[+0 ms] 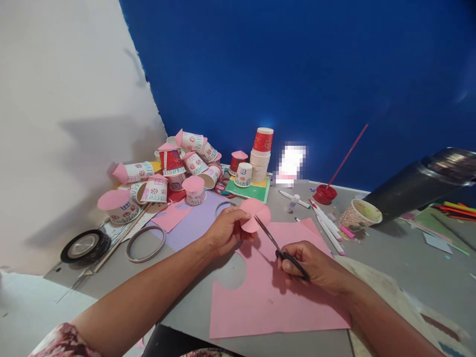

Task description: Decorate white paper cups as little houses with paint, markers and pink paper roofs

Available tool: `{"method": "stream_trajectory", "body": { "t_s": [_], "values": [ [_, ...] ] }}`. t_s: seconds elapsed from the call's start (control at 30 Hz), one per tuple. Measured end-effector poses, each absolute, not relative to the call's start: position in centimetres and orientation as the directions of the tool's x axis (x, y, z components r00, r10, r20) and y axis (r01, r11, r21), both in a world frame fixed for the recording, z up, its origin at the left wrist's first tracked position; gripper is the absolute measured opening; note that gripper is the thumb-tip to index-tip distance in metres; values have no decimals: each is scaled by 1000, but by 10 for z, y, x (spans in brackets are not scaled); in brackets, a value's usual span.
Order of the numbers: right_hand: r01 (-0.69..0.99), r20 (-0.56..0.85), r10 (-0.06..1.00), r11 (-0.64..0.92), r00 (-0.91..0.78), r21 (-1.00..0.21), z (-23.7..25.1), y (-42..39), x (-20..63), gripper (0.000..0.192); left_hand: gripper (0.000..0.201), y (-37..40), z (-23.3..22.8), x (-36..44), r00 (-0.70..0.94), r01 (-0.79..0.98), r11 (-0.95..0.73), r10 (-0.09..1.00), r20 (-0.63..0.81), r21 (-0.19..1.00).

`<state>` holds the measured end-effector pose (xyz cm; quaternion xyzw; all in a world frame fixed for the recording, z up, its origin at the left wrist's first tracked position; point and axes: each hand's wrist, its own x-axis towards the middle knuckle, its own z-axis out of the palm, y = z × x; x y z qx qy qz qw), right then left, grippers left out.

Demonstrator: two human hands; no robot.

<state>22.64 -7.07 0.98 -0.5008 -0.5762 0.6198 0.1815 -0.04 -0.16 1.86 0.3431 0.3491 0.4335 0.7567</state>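
Between the thumb and fingers of my left hand (231, 229) is a pink paper circle (261, 210), held up above the table. My right hand (303, 263) grips a pair of scissors (273, 239) by its black handles. The blades point up and left, with their tips at the circle's face; whether they are cutting into it I cannot tell. Below both hands lies a sheet of pink paper (282, 307), with a round piece cut out of its left edge. Behind my left hand a purple sheet (186, 238) lies flat.
Decorated paper cups (195, 163) with pink paper tops are heaped at back left. A stack of cups (260, 163) stands on a green booklet (249, 191). Right are markers (327, 223), a red pot (325, 194) and a dark flask (412, 183). Tape (85, 246) and a ring (146, 244) lie left.
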Motion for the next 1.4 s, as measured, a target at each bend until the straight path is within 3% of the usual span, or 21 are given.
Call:
{"method": "stream_trajectory", "body": {
  "t_s": [0.1, 0.2, 0.3, 0.43, 0.77, 0.93, 1.17, 1.4],
  "values": [
    [621, -305, 921, -94, -243, -778, 6, -69, 223, 32, 17, 4, 19, -2, 214, -471, 304, 950, -227, 828],
    [882, -122, 988, 29, -98, -470, 3, -67, 222, 22, 22, 6, 23, -5, 160, -503, 248, 968, -193, 828],
    [962, -66, 997, 11, -30, -272, 5, -65, 222, 12, 25, -2, 29, -4, 318, -470, 267, 940, -121, 841],
    [994, -59, 998, -4, -3, -109, 9, -68, 225, 17, 31, -19, 29, 5, 525, -374, 301, 849, -67, 877],
    [994, 10, 999, 42, -41, -99, 5, -70, 223, 20, 36, -28, 6, 19, 491, -239, 263, 863, -118, 935],
    [990, 25, 993, 114, -112, -85, 11, -73, 219, 20, 40, -26, -6, 22, 497, -123, 346, 832, -245, 930],
    [987, 11, 987, 160, -160, 15, 18, -81, 208, 22, 37, -23, -10, 22, 485, -100, 364, 830, -274, 926],
    [975, 148, 978, 166, -145, -149, 4, -75, 215, 32, 40, -24, -7, 22, 482, -111, 346, 839, -254, 932]
  ]
}}
